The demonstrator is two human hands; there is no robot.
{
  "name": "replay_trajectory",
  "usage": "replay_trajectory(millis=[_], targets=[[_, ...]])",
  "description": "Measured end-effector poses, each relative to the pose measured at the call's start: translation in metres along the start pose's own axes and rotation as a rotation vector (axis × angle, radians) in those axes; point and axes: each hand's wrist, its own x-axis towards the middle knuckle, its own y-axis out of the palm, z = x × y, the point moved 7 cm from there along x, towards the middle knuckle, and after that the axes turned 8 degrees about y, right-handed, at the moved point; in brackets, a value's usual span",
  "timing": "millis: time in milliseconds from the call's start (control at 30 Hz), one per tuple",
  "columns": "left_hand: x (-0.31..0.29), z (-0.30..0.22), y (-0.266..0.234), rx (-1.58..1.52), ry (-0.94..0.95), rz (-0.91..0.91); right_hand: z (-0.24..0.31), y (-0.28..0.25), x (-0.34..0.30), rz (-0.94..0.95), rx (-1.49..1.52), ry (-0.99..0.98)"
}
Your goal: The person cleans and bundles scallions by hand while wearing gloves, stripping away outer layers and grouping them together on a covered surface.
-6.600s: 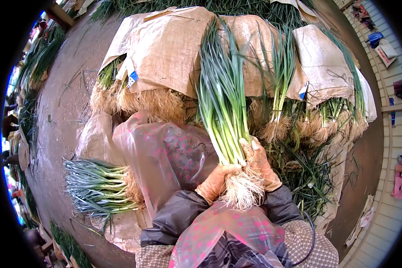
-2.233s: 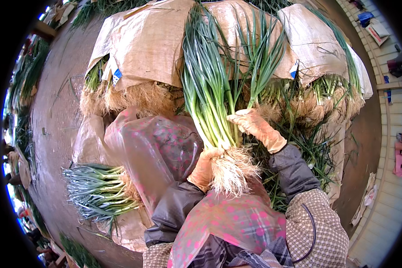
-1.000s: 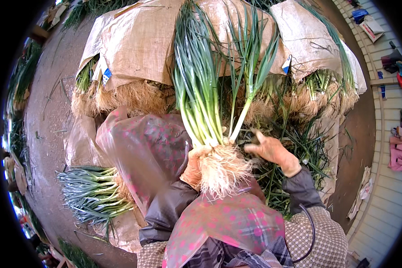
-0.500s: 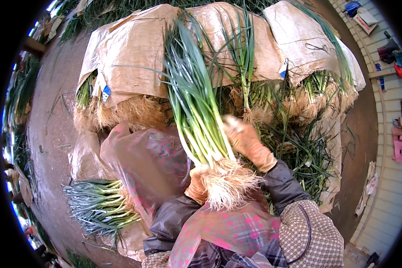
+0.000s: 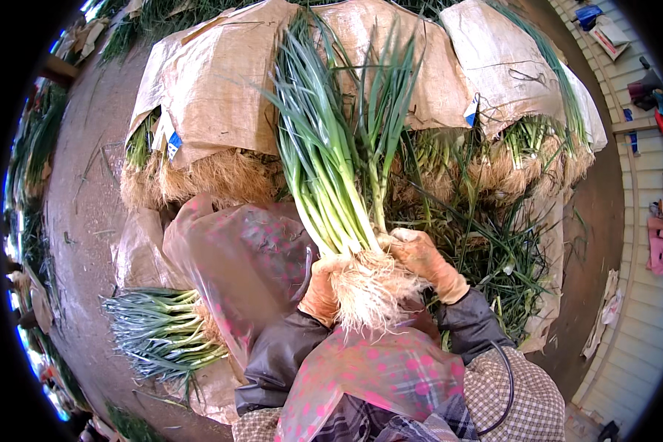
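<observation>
A thick bunch of green onions (image 5: 324, 177) stands upright in front of me, leaves pointing away and pale shaggy roots (image 5: 365, 295) toward my body. My left hand (image 5: 320, 291), in an orange glove, is closed round the bunch's base from the left; roots cover most of its fingers. On the other side my right hand (image 5: 423, 259), gloved alike, has its fingers closed at the root end of another green onion (image 5: 378, 184), which leans against the bunch's right side. How many stalks are in the right hand cannot be made out.
Beyond the bunch, several tan woven sacks (image 5: 214, 88) cover rows of green onions with brown roots (image 5: 232, 177) showing. Loose leaves (image 5: 504, 258) lie at the right. A finished-looking pile of green onions (image 5: 162, 331) rests at the left, beside spotted plastic sheeting (image 5: 236, 250).
My right hand has come down beside the bunch's base. The green onion that stood against the middle sack is now in that hand, against the bunch. The left hand keeps its hold.
</observation>
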Motion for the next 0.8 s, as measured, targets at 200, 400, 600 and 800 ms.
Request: replay_trajectory(millis=[200,400,600,800], targets=[[-0.004,0.008,0.025,0.031,-0.089,0.054,0.006,-0.045,0.063,-0.131,0.226,-0.021],[0.004,0.012,-0.023,0.176,0.006,-0.078,0.052,0.014,0.13,-0.079,-1.207,0.292],[-0.013,-0.007,0.005,0.076,0.009,0.062,0.076,-0.007,0.097,-0.137,-0.683,0.196],[-0.012,0.001,0.031,-0.003,0.001,0.136,0.06,-0.025,0.066,-0.267,0.211,-0.067]])
